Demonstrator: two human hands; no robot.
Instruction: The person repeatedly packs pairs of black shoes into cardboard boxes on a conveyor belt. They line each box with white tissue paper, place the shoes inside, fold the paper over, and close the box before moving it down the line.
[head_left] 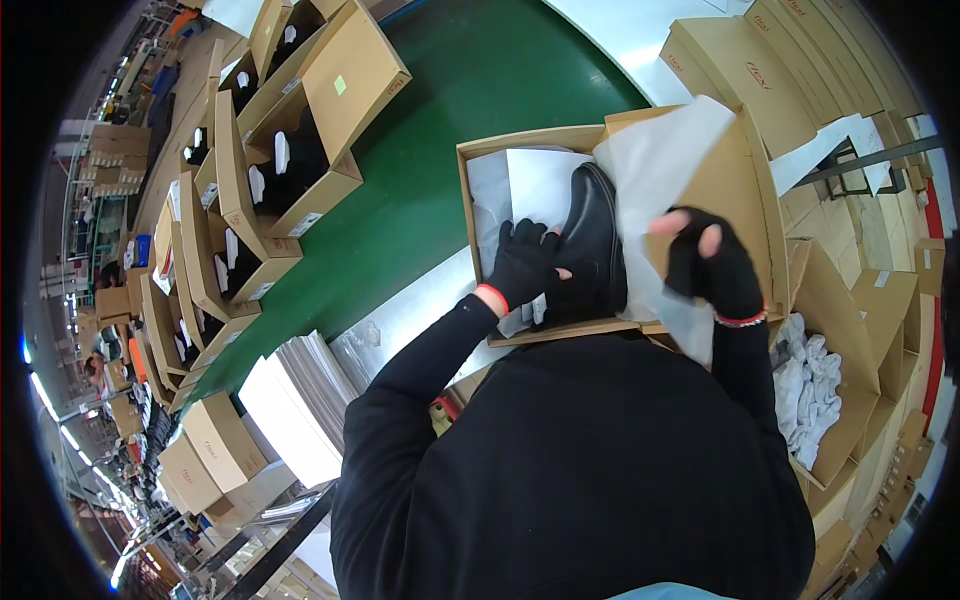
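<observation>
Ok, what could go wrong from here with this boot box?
The thin white paper reaches partly across the open lid by the right hand, so it could crease or tear. The black boot lies close beside the left hand, so careless pressure might scuff its smooth surface.

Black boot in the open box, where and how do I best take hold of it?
Probably across the middle of the boot, from above: it lies lengthwise away from you, its upper surface exposed, while the box walls and white paper crowd its sides. Your left hand is at its left side.
</observation>
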